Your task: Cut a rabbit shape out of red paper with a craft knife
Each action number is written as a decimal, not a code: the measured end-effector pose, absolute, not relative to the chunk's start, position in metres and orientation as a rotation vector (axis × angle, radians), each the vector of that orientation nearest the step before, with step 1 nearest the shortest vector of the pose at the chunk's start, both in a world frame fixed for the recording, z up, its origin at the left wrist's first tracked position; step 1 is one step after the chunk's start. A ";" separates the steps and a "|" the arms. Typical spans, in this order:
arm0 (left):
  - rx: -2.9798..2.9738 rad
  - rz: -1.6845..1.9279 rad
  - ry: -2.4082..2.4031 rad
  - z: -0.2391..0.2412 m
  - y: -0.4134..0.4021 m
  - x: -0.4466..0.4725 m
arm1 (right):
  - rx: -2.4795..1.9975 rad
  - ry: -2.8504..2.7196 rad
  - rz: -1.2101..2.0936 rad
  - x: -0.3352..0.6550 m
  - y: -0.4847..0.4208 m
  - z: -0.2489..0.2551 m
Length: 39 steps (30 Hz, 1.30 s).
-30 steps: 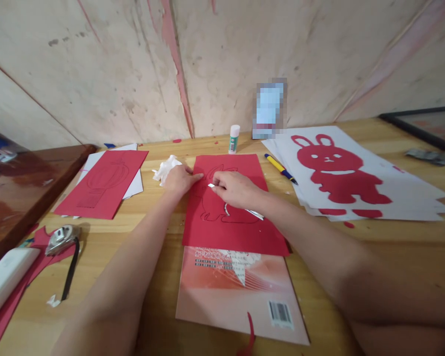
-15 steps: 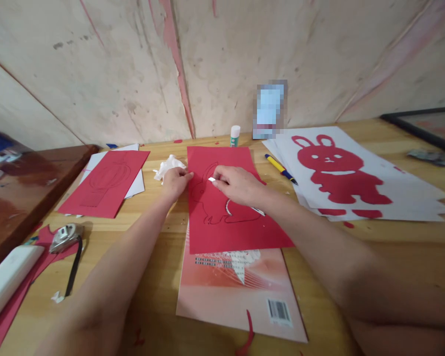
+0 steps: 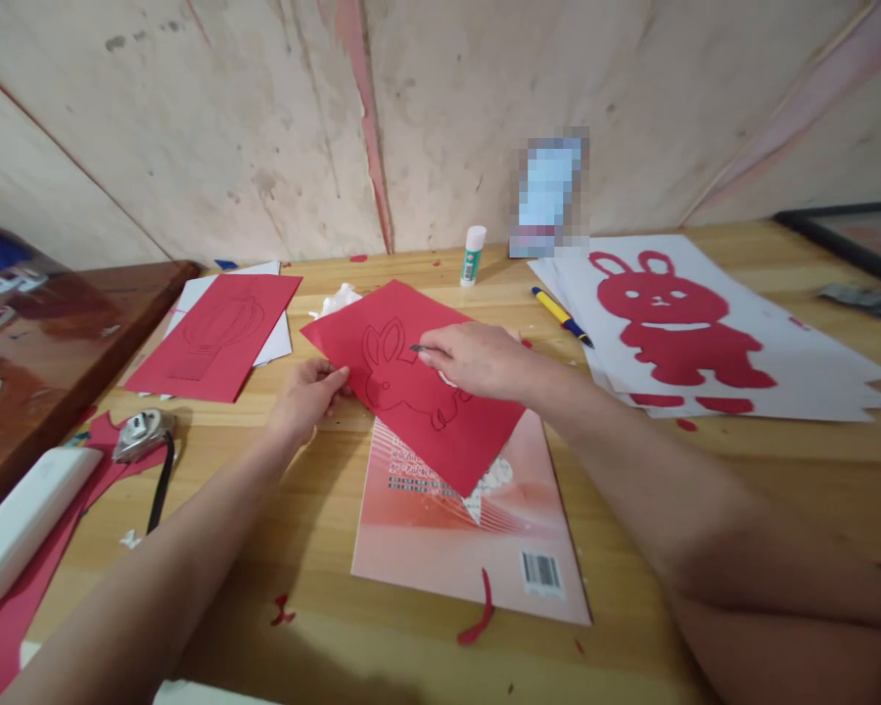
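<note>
A red paper sheet (image 3: 455, 446) with a dark-outlined rabbit (image 3: 396, 377) lies turned at an angle over a pinkish booklet (image 3: 447, 539). At the sheet's left edge, my left hand (image 3: 306, 399) is closed, pinching the paper between thumb and fingers. My right hand (image 3: 477, 360) is over the sheet, its fingers closed round a small thin blade (image 3: 416, 349). The blade's tip points left, close to the rabbit's ears and back. Beneath my right hand, part of a white cut-out gap shows; my hand and wrist hide the rest of the rabbit's body.
Behind stand a glue stick (image 3: 473, 257) and a blurred-out panel (image 3: 550, 196). To the right are a yellow-blue pen (image 3: 562, 316) and white sheets (image 3: 800, 362) bearing a red rabbit cut-out (image 3: 694, 338). At left lie red lantern-drawn paper (image 3: 212, 343), a tape measure (image 3: 144, 436) and a white case (image 3: 33, 519).
The red sheet has turned clockwise on the booklet, its left corner now out over the crumpled tissue. My left hand has moved left and down, gripping its edge. My right hand still holds the blade.
</note>
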State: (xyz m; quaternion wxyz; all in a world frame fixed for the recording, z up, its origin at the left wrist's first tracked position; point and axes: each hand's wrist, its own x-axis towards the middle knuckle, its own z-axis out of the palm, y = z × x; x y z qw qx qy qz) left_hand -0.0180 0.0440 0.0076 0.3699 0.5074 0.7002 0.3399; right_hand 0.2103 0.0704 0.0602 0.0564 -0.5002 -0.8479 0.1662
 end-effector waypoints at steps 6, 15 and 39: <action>1.615 0.684 1.928 0.010 0.020 -0.031 | -1.327 -2.640 0.594 0.207 0.066 0.051; 2.851 0.564 0.994 -0.001 -0.020 0.015 | -1.606 -2.673 0.472 0.189 0.061 0.055; 2.923 0.577 0.846 -0.020 -0.021 0.012 | -1.683 -2.390 0.838 0.220 0.010 0.021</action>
